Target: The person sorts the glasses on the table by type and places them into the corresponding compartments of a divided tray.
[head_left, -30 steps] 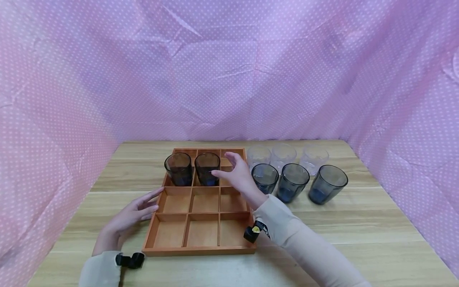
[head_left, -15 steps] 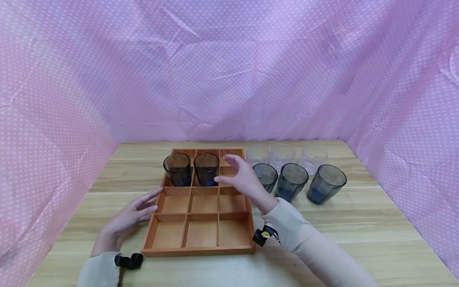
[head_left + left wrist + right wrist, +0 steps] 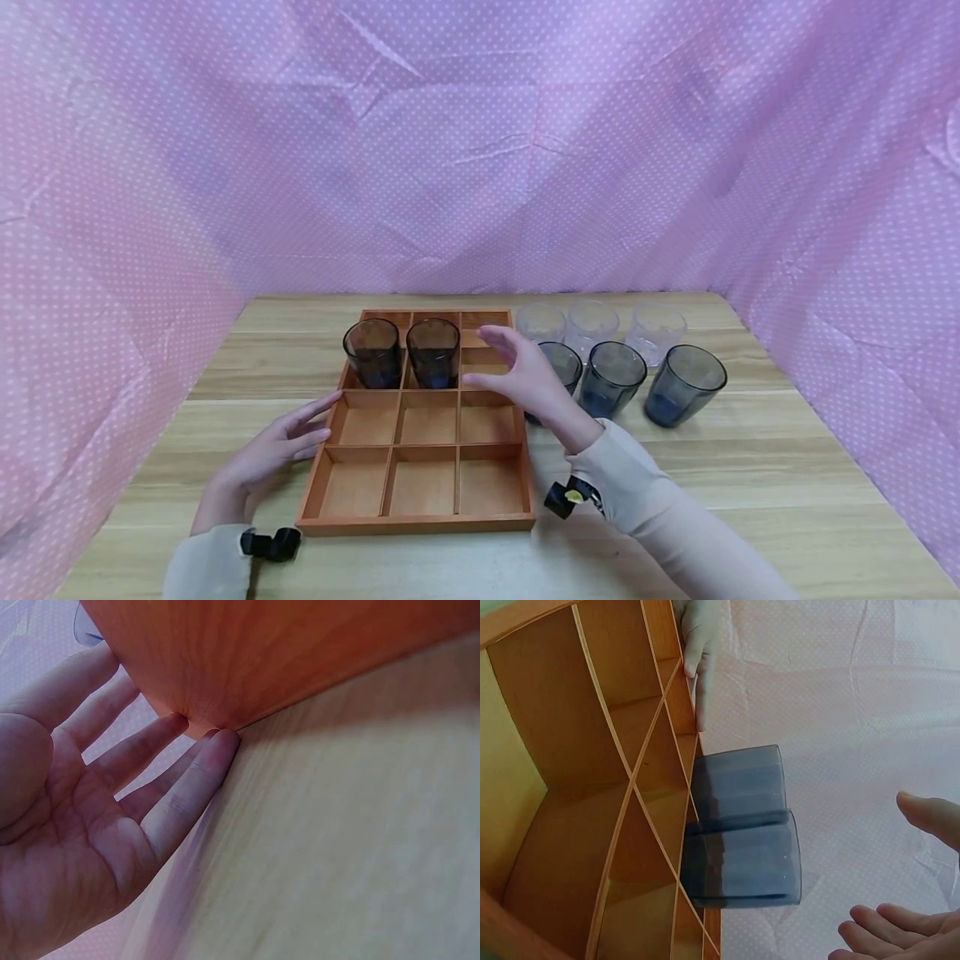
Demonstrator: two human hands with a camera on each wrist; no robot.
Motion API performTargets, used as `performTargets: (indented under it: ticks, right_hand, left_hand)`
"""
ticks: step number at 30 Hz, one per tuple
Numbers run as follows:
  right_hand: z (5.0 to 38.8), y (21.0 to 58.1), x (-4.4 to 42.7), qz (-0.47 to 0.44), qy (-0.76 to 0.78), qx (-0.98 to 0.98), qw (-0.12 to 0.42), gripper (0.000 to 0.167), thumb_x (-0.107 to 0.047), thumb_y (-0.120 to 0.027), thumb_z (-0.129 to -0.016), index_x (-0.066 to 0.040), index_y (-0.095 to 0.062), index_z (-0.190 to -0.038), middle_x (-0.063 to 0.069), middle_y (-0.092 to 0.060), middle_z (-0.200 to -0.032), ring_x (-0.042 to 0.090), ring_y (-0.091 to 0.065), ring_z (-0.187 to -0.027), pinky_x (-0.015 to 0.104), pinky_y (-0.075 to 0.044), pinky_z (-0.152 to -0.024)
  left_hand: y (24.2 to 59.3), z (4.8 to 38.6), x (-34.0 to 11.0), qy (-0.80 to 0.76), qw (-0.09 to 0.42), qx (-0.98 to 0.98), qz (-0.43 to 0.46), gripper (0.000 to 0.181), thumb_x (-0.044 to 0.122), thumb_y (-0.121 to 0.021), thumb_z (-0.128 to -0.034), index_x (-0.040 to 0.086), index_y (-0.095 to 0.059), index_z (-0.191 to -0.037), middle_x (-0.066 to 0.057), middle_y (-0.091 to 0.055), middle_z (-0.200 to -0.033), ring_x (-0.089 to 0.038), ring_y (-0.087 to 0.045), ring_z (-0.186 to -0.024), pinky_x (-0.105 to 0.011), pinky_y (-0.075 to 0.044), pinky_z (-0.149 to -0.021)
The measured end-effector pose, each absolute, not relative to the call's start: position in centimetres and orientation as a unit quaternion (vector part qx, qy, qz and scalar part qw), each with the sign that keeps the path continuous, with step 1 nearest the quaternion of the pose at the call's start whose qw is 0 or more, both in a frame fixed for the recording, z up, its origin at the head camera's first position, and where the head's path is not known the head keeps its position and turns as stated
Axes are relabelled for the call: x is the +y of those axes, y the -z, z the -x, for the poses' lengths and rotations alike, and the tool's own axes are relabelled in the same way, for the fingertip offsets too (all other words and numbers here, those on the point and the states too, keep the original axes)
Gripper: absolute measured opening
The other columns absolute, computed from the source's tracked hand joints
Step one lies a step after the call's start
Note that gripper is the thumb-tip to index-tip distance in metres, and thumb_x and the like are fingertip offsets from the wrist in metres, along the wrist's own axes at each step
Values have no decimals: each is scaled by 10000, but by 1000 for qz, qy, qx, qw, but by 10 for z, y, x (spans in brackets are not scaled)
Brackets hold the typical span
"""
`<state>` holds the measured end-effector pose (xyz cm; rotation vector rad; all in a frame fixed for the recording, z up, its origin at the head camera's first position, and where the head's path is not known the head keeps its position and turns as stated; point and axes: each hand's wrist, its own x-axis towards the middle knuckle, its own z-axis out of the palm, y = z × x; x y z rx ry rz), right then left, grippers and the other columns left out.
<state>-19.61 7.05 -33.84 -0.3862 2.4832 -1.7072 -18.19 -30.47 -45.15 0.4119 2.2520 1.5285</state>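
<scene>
A wooden divided tray (image 3: 416, 526) lies on the table. Two dark tinted glasses, one on the left (image 3: 373, 358) and one in the middle (image 3: 433, 358), stand side by side in its second row from the back. My left hand (image 3: 273, 446) touches the tray's left side with extended fingers; the left wrist view shows its fingertips (image 3: 223, 746) against the outer wall. Over the tray's right edge is my right hand (image 3: 543, 387), thumb and fingers spread apart with nothing between them. In the right wrist view, a gap separates this hand (image 3: 911, 934) from the tray's glasses (image 3: 742, 859).
Right of the tray stand three dark glasses: one partly hidden by my right hand (image 3: 566, 364), a middle one (image 3: 613, 379) and a right one (image 3: 684, 387). Behind them are three clear glasses (image 3: 656, 333). A pink dotted cloth (image 3: 480, 167) surrounds the wooden table (image 3: 750, 500).
My right hand has drawn away from the middle glass in the tray, moving right and slightly toward me. The left hand and all the glasses have stayed put.
</scene>
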Motion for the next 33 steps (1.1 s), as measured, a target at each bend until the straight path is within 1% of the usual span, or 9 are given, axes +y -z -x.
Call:
performTargets:
  ticks: [2, 5, 9, 13, 16, 22, 26, 33]
  right_hand:
    - [196, 338, 75, 129, 563, 815, 52, 704, -101, -787, -802, -32, -448, -1415, 147, -475, -1474, 294, -403, -1395, 447, -305, -1160]
    - [197, 339, 81, 121, 566, 813, 53, 708, -108, -785, -805, -33, -442, -1420, 146, -473, -1476, 294, -393, -1401, 439, -294, -1167]
    - [196, 341, 91, 107, 571, 812, 55, 717, -124, -789, -804, -44, -439, -1425, 128, -477, -1475, 275, -383, -1410, 409, -283, -1176]
    - [195, 342, 101, 105, 573, 811, 46, 715, -107, -779, -810, -26, -428, -1428, 148, -473, -1475, 284, -386, -1407, 407, -282, -1176]
    - [195, 342, 108, 106, 574, 811, 38, 709, -97, -766, -821, 4, -416, -1428, 174, -466, -1475, 300, -389, -1402, 418, -278, -1177]
    - [194, 343, 118, 106, 579, 808, 31, 708, -90, -766, -820, 10, -414, -1426, 177, -456, -1483, 281, -375, -1414, 404, -257, -1189]
    - [195, 345, 124, 109, 573, 812, 22, 705, -78, -760, -822, 30, -409, -1423, 192, -450, -1482, 302, -368, -1415, 425, -253, -1189]
    - [199, 348, 135, 103, 570, 815, 9, 682, -40, -746, -826, 65, -411, -1411, 230, -446, -1472, 324, -369, -1410, 431, -257, -1186]
  left_hand:
    - [451, 182, -304, -549, 195, 800, -145, 620, 228, -490, -1020, 87, -202, -1550, -275, -127, -1593, -455, -167, -1401, -185, -466, -918]
    - [451, 182, -303, -551, 195, 799, -143, 621, 221, -487, -1022, 76, -195, -1550, -274, -118, -1595, -474, -149, -1400, -176, -463, -913]
    - [450, 182, -303, -548, 191, 801, -144, 621, 219, -493, -1019, 69, -202, -1547, -265, -119, -1597, -478, -143, -1401, -194, -466, -915]
    - [450, 182, -303, -548, 191, 801, -148, 622, 220, -493, -1019, 71, -202, -1547, -256, -100, -1602, -490, -131, -1414, -207, -463, -924]
    - [450, 181, -303, -551, 192, 798, -148, 622, 215, -491, -1019, 68, -197, -1548, -257, -90, -1603, -496, -119, -1418, -197, -460, -922]
    - [450, 181, -303, -551, 188, 800, -147, 617, 211, -490, -1020, 63, -203, -1545, -255, -113, -1601, -488, -122, -1407, -186, -459, -915]
    - [450, 181, -303, -549, 189, 802, -144, 616, 221, -491, -1019, 72, -209, -1546, -250, -116, -1603, -475, -131, -1404, -186, -458, -918]
    - [450, 181, -303, -558, 195, 794, -140, 628, 226, -489, -1020, 72, -189, -1550, -251, -88, -1606, -473, -112, -1408, -139, -446, -906]
